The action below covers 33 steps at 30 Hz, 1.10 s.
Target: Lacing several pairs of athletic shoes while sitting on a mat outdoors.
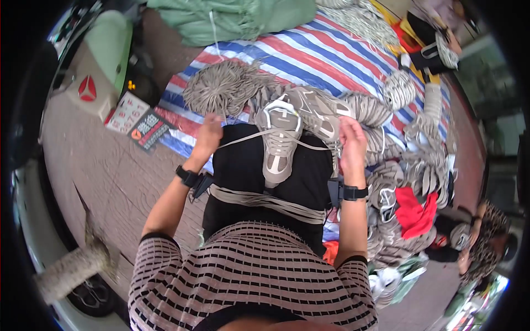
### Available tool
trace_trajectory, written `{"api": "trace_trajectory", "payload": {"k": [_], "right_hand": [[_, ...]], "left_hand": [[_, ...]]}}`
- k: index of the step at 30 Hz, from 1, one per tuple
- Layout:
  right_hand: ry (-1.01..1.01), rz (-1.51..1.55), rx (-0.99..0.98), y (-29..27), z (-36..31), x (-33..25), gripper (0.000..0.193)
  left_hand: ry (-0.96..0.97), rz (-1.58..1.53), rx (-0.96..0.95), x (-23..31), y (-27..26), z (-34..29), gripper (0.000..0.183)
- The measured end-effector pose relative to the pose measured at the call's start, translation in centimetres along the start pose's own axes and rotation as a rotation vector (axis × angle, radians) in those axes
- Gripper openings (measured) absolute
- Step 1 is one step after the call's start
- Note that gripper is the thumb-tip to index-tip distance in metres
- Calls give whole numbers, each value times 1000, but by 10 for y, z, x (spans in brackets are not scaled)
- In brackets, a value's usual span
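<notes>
A grey-beige sneaker (pixel 280 144) rests across my black-trousered thighs, its toe toward me. Its shoelace (pixel 243 138) is threaded through the eyelets, and the two ends stretch out to either side. My left hand (pixel 208 135) is closed at the left end of the lace. On the other side my right hand (pixel 353 144), fingers curled, grips the right end. More loose laces (pixel 268 204) lie in a band across my lap. Just beyond my knees sits a second, similar sneaker (pixel 323 113), beside a big bundle of grey-beige laces (pixel 223 88).
Under the piles spreads a striped tarp (pixel 265 55), with a green sack (pixel 237 19) at the far edge. Heaped shoes and a red cloth (pixel 414 212) lie to the right. Other people (pixel 486 237) sit there. A scooter (pixel 94 71) stands at the left.
</notes>
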State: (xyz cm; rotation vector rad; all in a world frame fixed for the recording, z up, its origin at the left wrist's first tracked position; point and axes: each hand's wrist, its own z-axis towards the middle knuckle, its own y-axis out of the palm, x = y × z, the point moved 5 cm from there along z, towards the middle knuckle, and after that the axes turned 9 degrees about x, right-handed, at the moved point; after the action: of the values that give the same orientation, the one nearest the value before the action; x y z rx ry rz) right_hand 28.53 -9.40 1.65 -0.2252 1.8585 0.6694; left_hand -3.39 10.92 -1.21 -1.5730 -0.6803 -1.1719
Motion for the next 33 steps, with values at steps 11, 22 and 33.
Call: {"api": "trace_trajectory", "payload": {"k": [11,22,33], "right_hand": [[-929,-930,-691,138,-21,42,10],[-680,-857,-654,127,-18,59,18],[-620,-853,-589,124,-18,61,22]], "left_hand": [[342,325,-176,49,75,-5,10],[433,392,-116,55,83,-5,11],[263,524,-192,52,86,10,19]]}}
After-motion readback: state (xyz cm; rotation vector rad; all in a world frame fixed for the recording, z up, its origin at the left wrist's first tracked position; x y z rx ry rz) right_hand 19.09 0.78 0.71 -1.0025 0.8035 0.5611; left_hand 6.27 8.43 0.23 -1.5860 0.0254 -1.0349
